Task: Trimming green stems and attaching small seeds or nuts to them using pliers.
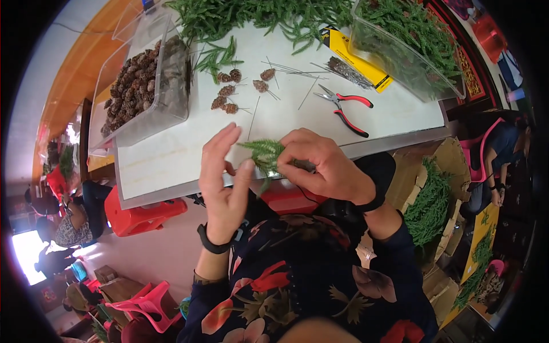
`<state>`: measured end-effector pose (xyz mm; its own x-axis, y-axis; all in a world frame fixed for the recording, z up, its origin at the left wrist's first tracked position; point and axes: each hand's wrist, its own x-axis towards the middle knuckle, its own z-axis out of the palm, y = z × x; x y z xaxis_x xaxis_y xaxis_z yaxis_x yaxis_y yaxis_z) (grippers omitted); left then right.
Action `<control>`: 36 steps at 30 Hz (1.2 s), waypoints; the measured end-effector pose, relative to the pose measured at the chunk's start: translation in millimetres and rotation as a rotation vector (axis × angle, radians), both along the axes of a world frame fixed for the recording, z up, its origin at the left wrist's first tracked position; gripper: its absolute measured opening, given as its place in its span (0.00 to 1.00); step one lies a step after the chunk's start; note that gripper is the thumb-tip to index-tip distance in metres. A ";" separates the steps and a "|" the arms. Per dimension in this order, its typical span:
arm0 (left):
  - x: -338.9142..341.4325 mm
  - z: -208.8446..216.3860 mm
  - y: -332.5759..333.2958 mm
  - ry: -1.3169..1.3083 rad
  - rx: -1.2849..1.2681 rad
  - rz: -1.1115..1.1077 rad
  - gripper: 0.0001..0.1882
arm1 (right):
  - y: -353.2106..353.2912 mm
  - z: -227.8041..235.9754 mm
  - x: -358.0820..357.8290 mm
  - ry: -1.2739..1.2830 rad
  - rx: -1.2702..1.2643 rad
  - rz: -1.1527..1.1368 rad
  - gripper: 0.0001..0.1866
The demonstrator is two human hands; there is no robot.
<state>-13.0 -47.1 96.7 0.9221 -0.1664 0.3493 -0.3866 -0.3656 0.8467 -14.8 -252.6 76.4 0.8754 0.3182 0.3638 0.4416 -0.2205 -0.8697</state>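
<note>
Just past the table's near edge, my right hand (323, 164) pinches a green artificial sprig (265, 153) between thumb and fingers. The sprig points left toward my left hand (220, 174). That hand is open, its fingers stretched upward and its thumb tip beside the sprig's base; whether the thumb touches it, I cannot tell. Beyond my hands, several small brown pine cones (226, 91) with thin wire stems lie on the white table (166, 166). Loose dark wires (309, 92) are scattered near them. Pliers (343, 108) with red and black handles lie to the right, jaws apart.
A clear bin of pine cones (134, 83) stands at left. Green sprigs (257, 14) pile up at the back, beside another clear bin (409, 60) of greenery. A yellow card (363, 66) lies under wires. A cardboard box (446, 200) of greenery is at right, a red stool (137, 214) at left.
</note>
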 end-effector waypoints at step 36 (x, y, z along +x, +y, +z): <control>-6.1 -26.8 -3.9 0.620 -0.325 -0.072 0.08 | 8.6 -17.5 -30.5 0.163 -0.005 -0.319 0.03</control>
